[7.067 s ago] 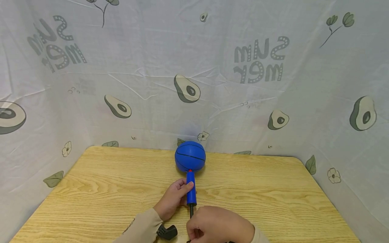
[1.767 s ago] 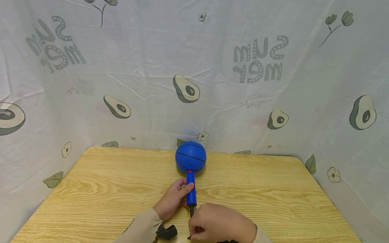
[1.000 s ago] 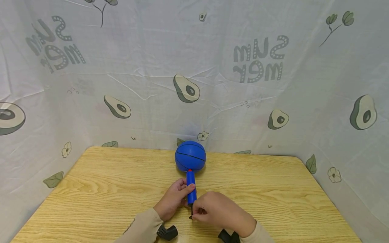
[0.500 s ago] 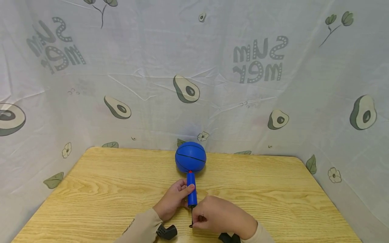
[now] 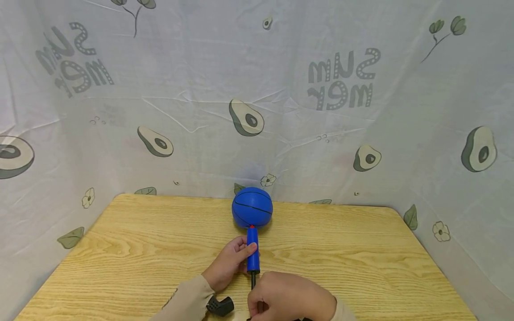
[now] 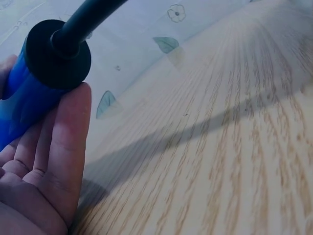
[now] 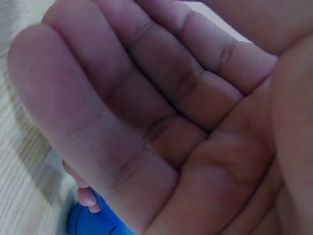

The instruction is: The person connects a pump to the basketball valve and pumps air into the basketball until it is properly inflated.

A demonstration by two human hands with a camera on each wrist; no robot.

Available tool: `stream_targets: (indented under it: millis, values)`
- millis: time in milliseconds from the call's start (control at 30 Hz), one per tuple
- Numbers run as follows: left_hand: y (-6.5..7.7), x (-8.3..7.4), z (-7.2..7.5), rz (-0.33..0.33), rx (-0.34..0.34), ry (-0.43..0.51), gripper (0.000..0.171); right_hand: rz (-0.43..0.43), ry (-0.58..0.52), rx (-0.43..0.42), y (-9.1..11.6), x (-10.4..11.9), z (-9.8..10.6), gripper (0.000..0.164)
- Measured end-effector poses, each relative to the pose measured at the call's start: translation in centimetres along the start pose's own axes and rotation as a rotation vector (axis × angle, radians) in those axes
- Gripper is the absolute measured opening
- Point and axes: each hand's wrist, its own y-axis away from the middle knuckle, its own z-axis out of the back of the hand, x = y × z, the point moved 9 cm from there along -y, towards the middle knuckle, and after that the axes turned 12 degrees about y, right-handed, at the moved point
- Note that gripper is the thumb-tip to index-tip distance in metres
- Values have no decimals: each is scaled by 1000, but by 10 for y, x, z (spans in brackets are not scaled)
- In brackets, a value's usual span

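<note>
A blue ball [image 5: 252, 207] with black lines sits at the back of the table. The red tip of a blue hand pump [image 5: 253, 262] meets its near side. My left hand [image 5: 230, 264] grips the pump's barrel, thumb on top; in the left wrist view, fingers [image 6: 68, 142] wrap under the barrel beside its black end cap [image 6: 58, 71]. A black rod [image 5: 253, 279] runs from the cap towards me. At its near end my right hand [image 5: 287, 296] holds the handle, which is largely hidden by the curled fingers [image 7: 122, 78].
The wood-grain table [image 5: 353, 258] extends on both sides of the hands. A pale curtain [image 5: 192, 147] printed with avocados hangs behind and beside it. A black wrist device [image 5: 221, 306] sits by the left sleeve [image 5: 184, 301].
Over the last second my right hand has drawn back towards me, so more of the rod shows. The ball, barrel and left hand have stayed almost still.
</note>
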Motion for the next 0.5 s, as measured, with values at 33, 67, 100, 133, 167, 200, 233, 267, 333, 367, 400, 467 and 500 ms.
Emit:
stream_targets:
  millis: [33,67,100,133,167,200,233,267,333,367,400,467,500]
  values:
    - [0,0,0,0,-4,-1,46,2,-9,-8,0,0,0,15]
    - [0,0,1,-1,-10,0,46,-1,-21,-15,0,-1,1,14]
    - [0,0,1,-1,-16,0,45,-15,-29,-19,1,-2,2,14]
    - [0,0,1,-3,-21,1,44,-29,-40,-25,1,-4,3,13]
    - [0,0,1,-6,-23,4,42,-44,-44,-32,1,-6,3,12]
    - [0,0,1,-7,-26,5,40,-61,-44,-38,1,-8,5,11]
    - [0,0,1,-8,-26,7,39,-76,-39,-49,1,-10,6,12]
    - [0,0,0,-8,-26,8,37,-92,-37,-61,1,-12,7,12]
    - [0,0,0,-9,-24,9,34,-118,-29,-94,0,-17,9,13]
    - [0,0,-1,-9,-23,10,33,-131,-23,-113,0,-19,11,14]
    - [0,-1,-1,-8,-23,11,32,-147,-20,-131,0,-22,12,15]
    - [0,-1,-1,-10,-23,14,32,-183,-19,-160,0,-29,14,16]
    - [0,-1,-1,-14,-21,13,32,-203,-20,-170,1,-32,15,17]
